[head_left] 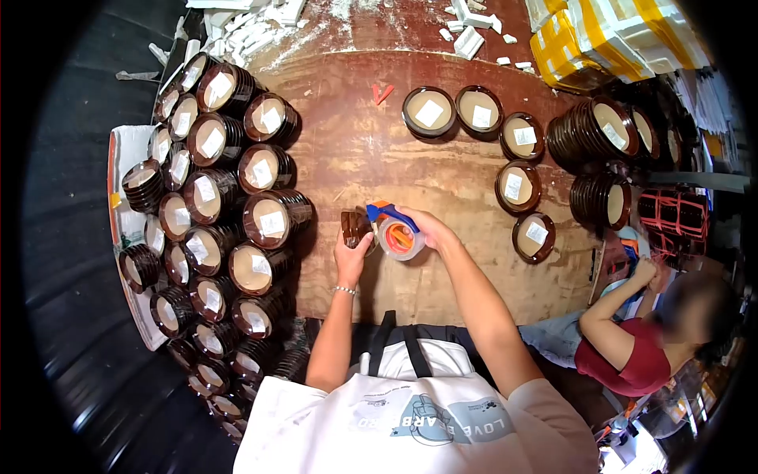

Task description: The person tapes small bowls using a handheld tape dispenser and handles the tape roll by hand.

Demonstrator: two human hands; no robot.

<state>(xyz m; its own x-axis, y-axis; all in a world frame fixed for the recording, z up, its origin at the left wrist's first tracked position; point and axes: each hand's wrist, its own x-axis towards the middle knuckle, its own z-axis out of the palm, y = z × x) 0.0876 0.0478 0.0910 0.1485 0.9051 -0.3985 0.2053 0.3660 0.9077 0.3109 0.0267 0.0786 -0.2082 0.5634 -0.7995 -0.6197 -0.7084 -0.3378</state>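
My left hand [350,259] is closed around a small dark brown glossy stack [350,226], seen edge-on at the middle of the wooden table. Its exact kind is hard to make out. My right hand [433,229] grips a tape dispenser [382,210] with a blue and orange body and a roll of clear tape [401,240]. The dispenser's front end is right beside the brown stack, close to my left fingers. Whether tape touches the stack cannot be seen clearly.
Many stacks of brown round dishes with white labels [270,224] crowd the left side. More labelled dishes [429,112] and stacks [592,134] stand at right. Taped foam boxes [576,47] and white foam scraps [260,31] lie at the back. Another person [632,347] sits at lower right.
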